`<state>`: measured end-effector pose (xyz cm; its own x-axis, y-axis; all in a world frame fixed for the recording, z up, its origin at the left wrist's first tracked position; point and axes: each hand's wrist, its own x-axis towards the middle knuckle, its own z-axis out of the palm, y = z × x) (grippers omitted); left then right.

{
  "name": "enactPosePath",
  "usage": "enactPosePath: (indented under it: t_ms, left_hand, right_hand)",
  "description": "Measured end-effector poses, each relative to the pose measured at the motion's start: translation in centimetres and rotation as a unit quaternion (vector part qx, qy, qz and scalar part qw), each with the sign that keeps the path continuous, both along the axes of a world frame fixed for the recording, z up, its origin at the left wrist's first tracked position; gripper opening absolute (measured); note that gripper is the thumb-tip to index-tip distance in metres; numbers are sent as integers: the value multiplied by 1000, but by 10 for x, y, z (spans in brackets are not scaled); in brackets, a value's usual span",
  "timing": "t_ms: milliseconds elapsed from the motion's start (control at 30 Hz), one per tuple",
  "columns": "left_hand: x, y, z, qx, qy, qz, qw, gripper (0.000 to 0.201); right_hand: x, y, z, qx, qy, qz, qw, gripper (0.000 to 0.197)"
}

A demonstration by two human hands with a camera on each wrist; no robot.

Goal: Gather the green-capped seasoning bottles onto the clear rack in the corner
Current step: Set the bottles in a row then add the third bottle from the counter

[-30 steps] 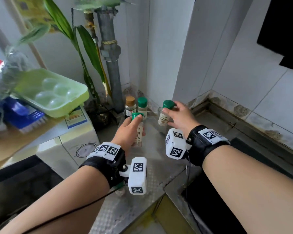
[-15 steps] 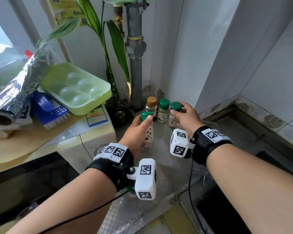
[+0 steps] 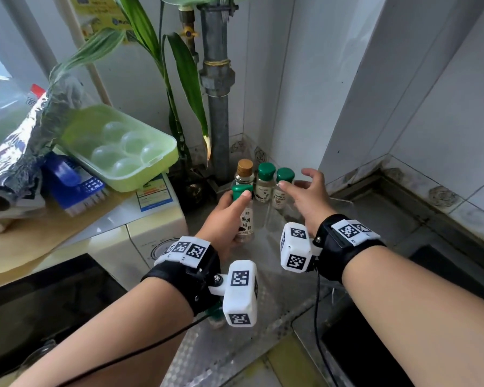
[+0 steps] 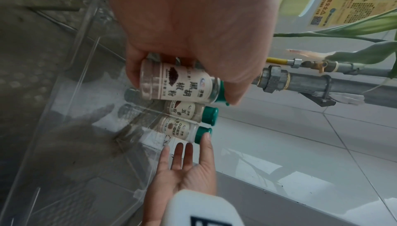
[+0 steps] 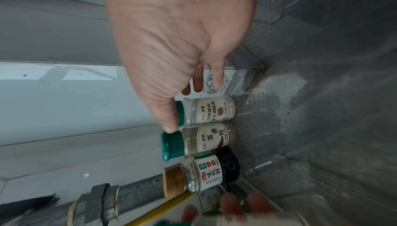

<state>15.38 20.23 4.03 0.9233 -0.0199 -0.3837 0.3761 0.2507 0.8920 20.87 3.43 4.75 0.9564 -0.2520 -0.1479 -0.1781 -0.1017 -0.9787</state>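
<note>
Two green-capped bottles (image 3: 265,181) (image 3: 283,188) stand upright side by side on the clear rack (image 3: 342,201) in the corner, next to a cork-capped bottle (image 3: 244,171). My left hand (image 3: 229,203) grips a third green-capped bottle (image 3: 246,219), labelled black pepper, thumb on its cap, just in front of the row. My right hand (image 3: 298,183) is open with spread fingers, its thumb beside the right bottle's cap. The left wrist view shows the held bottle (image 4: 178,83) above the two standing ones (image 4: 184,112). Another green cap (image 3: 215,312) peeks out under my left wrist.
A grey pipe (image 3: 217,107) and a plant (image 3: 179,79) stand behind the rack. A green egg tray (image 3: 118,146), blue brush (image 3: 73,180) and foil roll (image 3: 11,152) lie on the white appliance (image 3: 140,230) at left. A dark sink (image 3: 403,317) lies at right.
My right hand set its bottle beside the other green-capped one on the rack and let go, fingers now spread. My left hand carried its bottle closer to the row.
</note>
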Motion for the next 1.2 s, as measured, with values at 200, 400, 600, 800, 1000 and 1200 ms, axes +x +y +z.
enactPosePath:
  t_ms: [200,400,600,800,1000,1200]
  left_hand:
    - [2,-23,6,-63,-4,-47,997,23]
    - [-4,-41,15,-74,-11,-101,992,28]
    - [-7,-43,17,-10,0,-82,997,34]
    - [-8,-25,14,37,39,-8,999,48]
    - [-17,-7,14,48,61,21,997,38]
    - [-26,1,17,60,68,-6,996,33]
  right_hand:
    - [-33,-8,17,-5,87,165,982,23]
    - [-49,-17,10,-34,119,283,951,14]
    - [-50,-23,10,-31,102,272,956,16]
    - [-24,-40,-3,-41,79,109,990,36]
    - [-1,-43,-12,-119,64,61,989,32]
    - [11,-37,-18,-158,67,58,983,37]
